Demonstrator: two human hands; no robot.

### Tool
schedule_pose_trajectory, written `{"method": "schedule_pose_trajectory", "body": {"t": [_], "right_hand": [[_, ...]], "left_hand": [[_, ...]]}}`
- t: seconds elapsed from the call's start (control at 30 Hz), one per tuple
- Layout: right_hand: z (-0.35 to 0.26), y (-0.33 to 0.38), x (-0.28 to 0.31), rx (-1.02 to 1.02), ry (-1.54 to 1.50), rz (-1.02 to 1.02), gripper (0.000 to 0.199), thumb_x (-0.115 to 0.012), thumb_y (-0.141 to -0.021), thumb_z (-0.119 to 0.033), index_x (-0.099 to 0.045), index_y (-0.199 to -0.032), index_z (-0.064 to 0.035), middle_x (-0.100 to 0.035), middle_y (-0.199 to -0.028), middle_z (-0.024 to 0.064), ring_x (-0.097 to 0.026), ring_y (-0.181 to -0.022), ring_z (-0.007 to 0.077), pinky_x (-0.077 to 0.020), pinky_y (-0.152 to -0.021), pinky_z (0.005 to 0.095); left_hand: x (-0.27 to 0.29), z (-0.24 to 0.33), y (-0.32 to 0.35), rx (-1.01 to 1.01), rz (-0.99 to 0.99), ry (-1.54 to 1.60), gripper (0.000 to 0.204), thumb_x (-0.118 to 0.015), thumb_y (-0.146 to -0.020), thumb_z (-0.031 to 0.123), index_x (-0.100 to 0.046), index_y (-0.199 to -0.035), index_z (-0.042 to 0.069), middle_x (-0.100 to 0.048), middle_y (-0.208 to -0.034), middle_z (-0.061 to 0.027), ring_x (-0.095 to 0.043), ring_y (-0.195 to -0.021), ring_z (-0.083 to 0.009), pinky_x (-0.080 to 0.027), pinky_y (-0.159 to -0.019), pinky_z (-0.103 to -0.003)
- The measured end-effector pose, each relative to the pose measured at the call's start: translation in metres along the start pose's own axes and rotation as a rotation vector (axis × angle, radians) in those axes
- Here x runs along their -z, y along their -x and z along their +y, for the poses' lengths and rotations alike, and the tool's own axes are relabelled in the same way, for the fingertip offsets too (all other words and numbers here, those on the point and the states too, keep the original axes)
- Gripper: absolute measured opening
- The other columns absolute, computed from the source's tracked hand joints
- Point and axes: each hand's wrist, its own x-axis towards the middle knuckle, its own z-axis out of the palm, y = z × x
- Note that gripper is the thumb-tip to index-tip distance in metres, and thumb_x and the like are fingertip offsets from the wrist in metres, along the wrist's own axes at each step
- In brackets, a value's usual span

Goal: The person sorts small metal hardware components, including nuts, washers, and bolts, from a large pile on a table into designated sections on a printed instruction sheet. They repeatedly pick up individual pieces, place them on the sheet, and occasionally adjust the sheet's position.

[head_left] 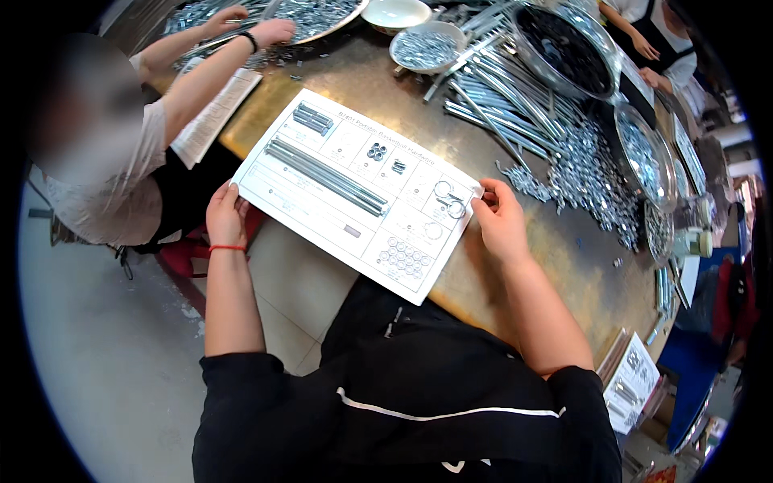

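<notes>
Card (pixel 354 185) with rods (pixel 326 177) and rings (pixel 449 197) overhangs table (pixel 515 282) near edge. Left hand (pixel 226 216) pinches left corner; right hand (pixel 499 219) pinches right edge. Advise: keep level, or parts slide.

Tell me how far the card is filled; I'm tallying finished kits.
Done: long rods, nuts and rings lie on the white card. In hand: left hand and right hand grip its ends. Left: several outlined boxes look bare.
</notes>
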Motion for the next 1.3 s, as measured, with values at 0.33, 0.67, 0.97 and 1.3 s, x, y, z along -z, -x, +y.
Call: {"method": "schedule_pose_trajectory", "body": {"t": [0.33, 0.67, 0.97, 1.3], "right_hand": [[0.074, 0.064, 0.145, 0.135, 0.441, 0.485, 0.021, -0.065, -0.086, -0.013, -0.066, -0.102, 0.0007, -0.066, -0.095, 0.0145, -0.064, -0.082, 0.0267, -0.0517, -0.074, 0.0366], [0.095, 0.091, 0.257, -0.118, 0.729, 0.492, 0.022, -0.066, -0.086, -0.018, -0.068, -0.1, -0.0005, -0.069, -0.097, 0.0155, -0.066, -0.086, 0.0304, -0.0522, -0.078, 0.0394], [-0.014, -0.069, 0.104, 0.298, 0.716, 0.026, 0.027, -0.065, -0.086, -0.023, -0.069, -0.107, -0.0076, -0.064, -0.108, 0.0145, -0.063, -0.102, 0.0346, -0.0512, -0.088, 0.0443], [-0.022, -0.057, 0.107, 0.523, 0.593, 0.113, 0.014, -0.065, -0.087, -0.015, -0.068, -0.097, -0.0056, -0.065, -0.093, 0.0122, -0.063, -0.085, 0.0333, -0.0516, -0.073, 0.0407]], "left_hand": [[-0.074, -0.005, 0.137, 0.18, -0.697, -0.627, 0.01, -0.069, -0.087, 0.004, -0.063, -0.093, -0.001, -0.066, -0.074, -0.003, -0.06, -0.064, -0.0083, -0.048, -0.059, -0.023], [-0.169, -0.019, 0.212, -0.236, -1.054, -1.272, 0.025, -0.078, -0.075, 0.027, -0.065, -0.075, 0.005, -0.064, -0.069, -0.0095, -0.063, -0.065, -0.0284, -0.05, -0.06, -0.038], [-0.199, -0.005, 0.208, -0.253, -1.199, -1.488, 0.028, -0.074, -0.079, 0.035, -0.066, -0.076, 0.009, -0.066, -0.073, -0.01, -0.065, -0.071, -0.0303, -0.051, -0.062, -0.04], [-0.196, -0.022, 0.187, -0.282, -0.735, -0.815, 0.019, -0.081, -0.076, 0.011, -0.066, -0.087, 0.005, -0.055, -0.066, 0.0, -0.053, -0.061, -0.0098, -0.044, -0.056, -0.024]]}}
